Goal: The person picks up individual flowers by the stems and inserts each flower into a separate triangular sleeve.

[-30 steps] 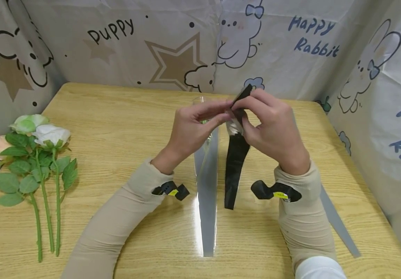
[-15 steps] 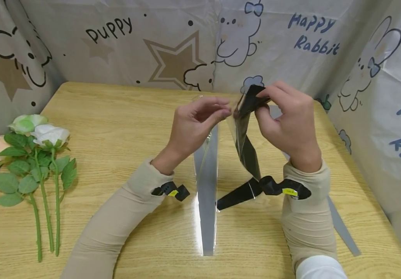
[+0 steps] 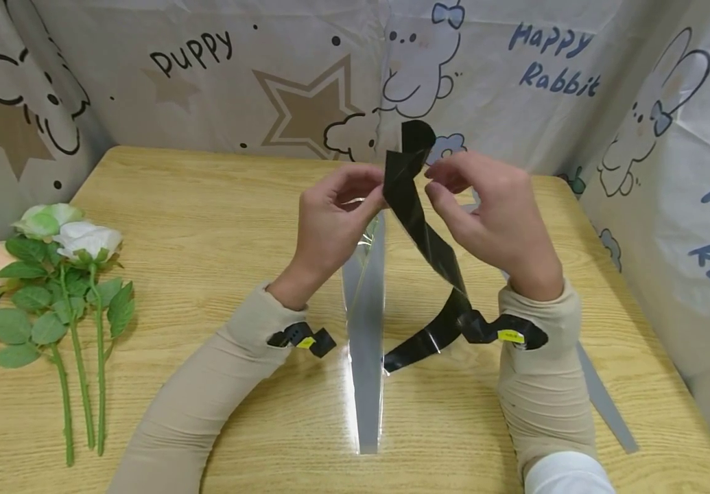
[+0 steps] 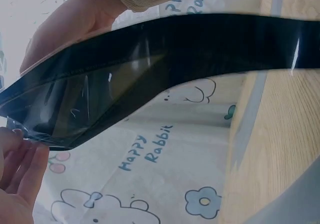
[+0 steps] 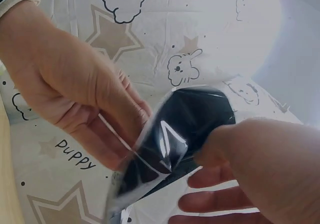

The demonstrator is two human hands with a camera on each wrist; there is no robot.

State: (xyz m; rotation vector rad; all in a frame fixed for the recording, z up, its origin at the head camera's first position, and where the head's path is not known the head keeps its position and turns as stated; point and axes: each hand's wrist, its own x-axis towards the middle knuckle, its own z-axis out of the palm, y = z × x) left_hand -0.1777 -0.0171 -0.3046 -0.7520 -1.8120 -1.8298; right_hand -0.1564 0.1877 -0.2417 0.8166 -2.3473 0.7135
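Note:
A long, tapered black plastic flower sleeve [image 3: 431, 237] with a glossy clear side hangs twisted above the table in the head view, its narrow end down on the wood. My left hand [image 3: 339, 219] pinches its edge near the top; in the left wrist view those fingertips meet at the clear film. Just right of the sleeve is my right hand [image 3: 493, 213], fingers loosely apart and thumb close to the black film. In the right wrist view the right thumb overlaps the sleeve while the other fingers spread below it. Between my arms lies a grey flower sleeve [image 3: 367, 357] with a clear front.
Three roses [image 3: 71, 267] with green stems and leaves lie at the left of the wooden table [image 3: 206, 199]. Another grey tapered sleeve [image 3: 604, 398] is partly under my right forearm. Printed cloth walls [image 3: 194, 123] stand around the back and sides.
The right hand has let go of the black sleeve, after pulling it to the right. The sleeve's top has swung left into the left hand's fingers, and its lower end has turned leftward.

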